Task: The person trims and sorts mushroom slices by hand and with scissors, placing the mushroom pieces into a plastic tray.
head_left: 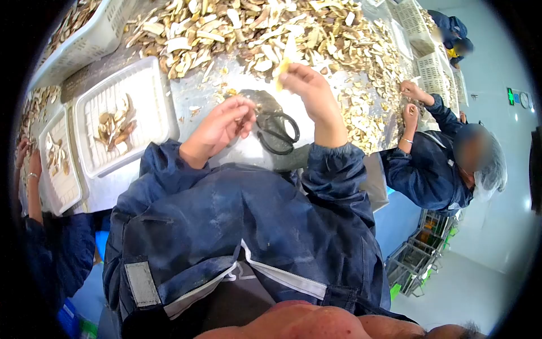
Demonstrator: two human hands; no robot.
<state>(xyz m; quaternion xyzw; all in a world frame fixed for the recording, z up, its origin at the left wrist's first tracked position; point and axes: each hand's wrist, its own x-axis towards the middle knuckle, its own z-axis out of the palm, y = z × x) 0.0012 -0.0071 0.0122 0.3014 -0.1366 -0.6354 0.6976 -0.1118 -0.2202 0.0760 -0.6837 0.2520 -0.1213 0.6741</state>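
Observation:
My right hand (313, 97) pinches a yellowish dried mushroom slice (284, 69) between thumb and fingertips, raised above the metal table. To the left, my left hand (221, 129) hovers with its fingers curled in; whether anything sits inside them is hidden. Between my two hands lies a pair of scissors with black handles (278, 134), close to my body. Beyond them spreads a large heap of dried mushroom slices (243, 31). A white tray (165, 107) with a few darker slices in it stands left of my left hand.
At the far left are a smaller white tray (79, 195) and another person's arm (35, 169). A white basket (84, 48) of slices stands upper left. To the right, a co-worker (435, 164) handles slices near white baskets (437, 73). Metal racks (415, 254) stand behind.

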